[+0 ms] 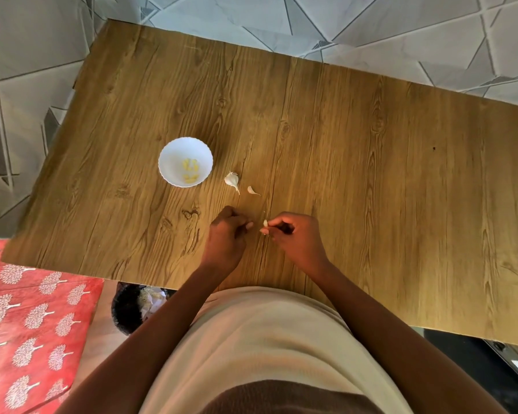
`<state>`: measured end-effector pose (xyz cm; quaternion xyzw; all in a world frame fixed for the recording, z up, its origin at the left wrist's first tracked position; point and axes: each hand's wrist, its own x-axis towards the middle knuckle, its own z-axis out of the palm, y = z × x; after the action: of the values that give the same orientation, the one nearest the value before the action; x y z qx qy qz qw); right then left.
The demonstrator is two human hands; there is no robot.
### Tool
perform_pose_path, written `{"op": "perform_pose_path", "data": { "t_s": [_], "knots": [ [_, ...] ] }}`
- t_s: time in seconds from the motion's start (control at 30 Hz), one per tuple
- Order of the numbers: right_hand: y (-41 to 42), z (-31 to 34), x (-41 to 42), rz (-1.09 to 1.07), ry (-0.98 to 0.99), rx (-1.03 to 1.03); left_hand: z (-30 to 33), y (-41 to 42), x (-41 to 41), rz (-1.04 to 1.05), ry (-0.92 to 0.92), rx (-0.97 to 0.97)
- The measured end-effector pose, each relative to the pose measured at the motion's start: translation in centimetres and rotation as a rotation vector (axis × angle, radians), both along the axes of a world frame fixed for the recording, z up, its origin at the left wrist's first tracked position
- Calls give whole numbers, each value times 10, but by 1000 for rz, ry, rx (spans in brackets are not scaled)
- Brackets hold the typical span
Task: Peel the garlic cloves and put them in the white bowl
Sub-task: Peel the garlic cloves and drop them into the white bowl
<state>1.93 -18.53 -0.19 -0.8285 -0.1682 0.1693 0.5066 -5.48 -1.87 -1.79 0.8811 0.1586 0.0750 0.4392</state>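
The right hand (296, 239) pinches a small pale clove (265, 223) between thumb and fingertips, holding it just above the counter (371, 162); the grip is tight, with the other fingers curled in under the palm. The left hand (226, 234) sits just beside it to the left, its fingers curled loosely, thumb tip pointing toward the clove but apart from it. Whether this grip holds a scrap of skin cannot be told; nothing shows in it.

Farther out on the counter, beyond the hands, lies a garlic piece (231, 180) still in its white skin, its thin tail pointing toward the near side. A little to its right lies a smaller piece (251, 190), also unpeeled. Left of the garlic piece, close but not touching, stands the bowl (168, 162), white with a scalloped rim, holding several peeled yellowish cloves (190, 170) in its bottom.

Below the near edge of the counter, to the left, a dark bin (126, 309) shows pale scraps inside. A red patterned cloth (27, 324) covers the near left corner.
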Motion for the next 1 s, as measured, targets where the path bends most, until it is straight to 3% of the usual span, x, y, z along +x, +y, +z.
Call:
{"op": "perform_pose_path", "data": {
  "t_s": [0.2,0.3,1.0],
  "knots": [
    [1,5,0,-5,72,64,11,-1,0,48,-11,-418],
    [2,8,-1,7,111,93,13,-3,0,93,-28,-505],
    [4,24,-2,49,175,255,21,-3,0,48,-182,-357]
  ]
}}
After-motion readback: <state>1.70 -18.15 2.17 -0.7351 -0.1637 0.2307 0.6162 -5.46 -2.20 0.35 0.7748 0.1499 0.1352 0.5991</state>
